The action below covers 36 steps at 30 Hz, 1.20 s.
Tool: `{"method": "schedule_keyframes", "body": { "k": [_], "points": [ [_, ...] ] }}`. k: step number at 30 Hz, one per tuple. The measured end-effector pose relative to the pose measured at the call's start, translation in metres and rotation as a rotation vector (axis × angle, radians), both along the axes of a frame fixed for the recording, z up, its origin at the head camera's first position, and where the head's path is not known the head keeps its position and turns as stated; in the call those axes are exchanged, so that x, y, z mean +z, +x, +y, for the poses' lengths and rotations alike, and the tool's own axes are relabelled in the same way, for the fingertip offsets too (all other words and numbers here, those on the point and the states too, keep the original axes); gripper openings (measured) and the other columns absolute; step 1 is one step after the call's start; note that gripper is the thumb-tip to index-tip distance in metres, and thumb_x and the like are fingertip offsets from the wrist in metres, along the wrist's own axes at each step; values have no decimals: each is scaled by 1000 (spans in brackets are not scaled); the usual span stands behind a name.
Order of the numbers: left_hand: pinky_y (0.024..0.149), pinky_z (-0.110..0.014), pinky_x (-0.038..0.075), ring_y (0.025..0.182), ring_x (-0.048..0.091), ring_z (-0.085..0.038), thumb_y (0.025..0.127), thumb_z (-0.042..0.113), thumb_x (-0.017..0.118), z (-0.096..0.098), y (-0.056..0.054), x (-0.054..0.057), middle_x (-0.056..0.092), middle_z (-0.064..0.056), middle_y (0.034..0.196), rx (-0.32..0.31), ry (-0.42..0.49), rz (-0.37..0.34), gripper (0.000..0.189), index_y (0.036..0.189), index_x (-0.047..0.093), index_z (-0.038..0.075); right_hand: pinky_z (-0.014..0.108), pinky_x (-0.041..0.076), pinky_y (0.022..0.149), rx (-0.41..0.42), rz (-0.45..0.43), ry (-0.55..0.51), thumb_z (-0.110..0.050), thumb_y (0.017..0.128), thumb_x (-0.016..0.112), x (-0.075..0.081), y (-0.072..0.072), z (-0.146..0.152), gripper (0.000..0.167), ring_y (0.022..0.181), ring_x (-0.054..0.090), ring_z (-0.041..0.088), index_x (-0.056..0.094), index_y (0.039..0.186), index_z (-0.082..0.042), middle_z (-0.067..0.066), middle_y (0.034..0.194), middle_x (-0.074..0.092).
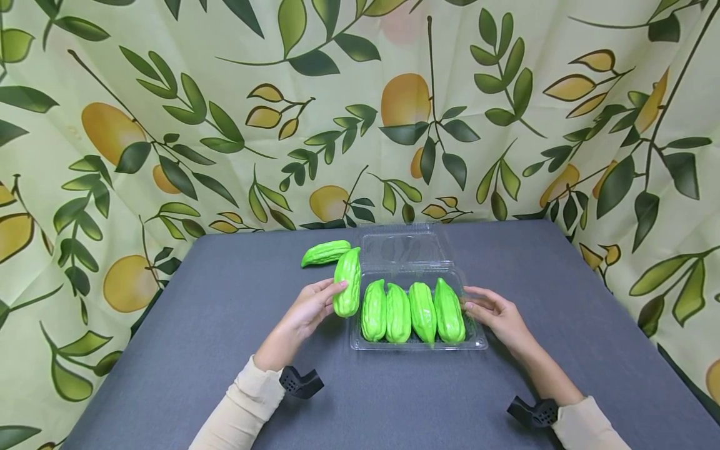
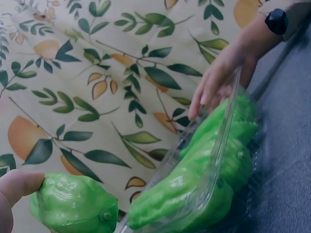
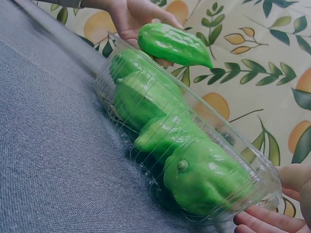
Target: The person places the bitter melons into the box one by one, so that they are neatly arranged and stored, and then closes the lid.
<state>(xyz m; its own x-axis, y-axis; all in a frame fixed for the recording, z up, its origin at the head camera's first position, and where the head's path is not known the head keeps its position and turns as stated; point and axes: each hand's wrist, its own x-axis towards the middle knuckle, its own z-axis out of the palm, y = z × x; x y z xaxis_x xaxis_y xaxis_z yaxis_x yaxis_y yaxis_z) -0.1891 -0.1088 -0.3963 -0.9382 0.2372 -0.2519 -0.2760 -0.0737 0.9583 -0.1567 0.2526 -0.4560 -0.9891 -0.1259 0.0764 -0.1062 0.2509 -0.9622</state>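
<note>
My left hand [image 1: 312,307] grips a bright green bitter melon [image 1: 347,284], thumb on its near face, and holds it upright beside the left wall of a clear plastic clamshell box [image 1: 419,345]. In the right wrist view, this held bitter melon [image 3: 172,44] shows above the box's far end. Several more bitter melons [image 1: 398,315] lie side by side in the box's base. My right hand [image 1: 500,315] touches the box's right side with extended fingers. In the right wrist view its fingertips [image 3: 260,221] lie close along the box's corner.
Another bitter melon [image 1: 325,252] lies on the grey table [image 1: 236,312], behind my left hand. The box's clear lid [image 1: 405,245] stands open toward the back. A leaf-and-fruit patterned cloth [image 1: 349,137] hangs behind the table.
</note>
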Motion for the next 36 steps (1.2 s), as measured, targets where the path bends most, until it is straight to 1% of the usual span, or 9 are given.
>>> {"method": "schedule_keyframes", "body": {
  "k": [7,11,13,17,19,21,24,26,36],
  "points": [
    [79,-16,55,83,65,0,97,13,52,5,3,2,66,9,92,-7,13,18,51,138,38,-14,10,54,79,2,5,-18,-18,96,59,-1,-1,0,50,94,64,-11,44,135,10,-28,101,65],
    [80,-16,55,84,65,-1,97,11,51,8,5,4,66,9,91,-13,35,20,51,139,37,-14,10,53,79,1,6,-14,-18,96,59,-1,-1,0,50,94,63,-11,44,135,10,-27,102,66],
    [80,-16,55,84,66,-1,97,11,50,10,6,5,66,10,91,-19,48,20,51,139,37,-14,10,53,80,-4,2,-5,-19,96,59,-1,-1,0,50,94,63,-11,45,135,9,-22,104,67],
    [82,-17,56,85,66,-1,96,11,50,13,8,6,66,9,92,-36,69,27,53,140,35,-15,10,53,80,-18,-11,25,-20,96,59,0,0,0,50,95,62,-12,45,136,7,-5,113,70],
    [82,-17,56,85,66,-1,96,11,50,14,8,7,66,9,92,-45,74,29,53,140,35,-15,11,53,80,-21,-15,31,-21,96,59,1,0,0,50,95,62,-12,45,136,7,-1,115,70],
    [82,-17,56,85,66,-1,96,11,50,16,8,7,67,10,91,-48,77,28,52,139,36,-15,11,53,80,-19,-13,26,-21,96,59,0,0,0,51,95,62,-12,45,136,7,-7,112,70],
    [81,-18,56,85,66,-2,96,11,51,19,9,8,67,10,90,-49,84,29,51,138,37,-15,10,53,79,-7,-5,2,-19,96,59,0,-1,-1,51,94,63,-12,44,135,9,-22,104,67],
    [81,-18,56,84,66,-2,96,11,52,21,9,8,67,9,90,-51,84,31,50,137,39,-14,10,53,79,0,2,-13,-18,96,58,0,-1,0,50,94,63,-12,43,135,11,-28,100,65],
    [81,-19,56,85,66,-3,94,11,54,33,10,6,67,7,94,-65,86,37,51,136,41,-14,9,53,79,-5,-8,-5,-20,96,59,0,0,-1,51,94,62,-13,43,136,9,-32,98,63]
  ]
}}
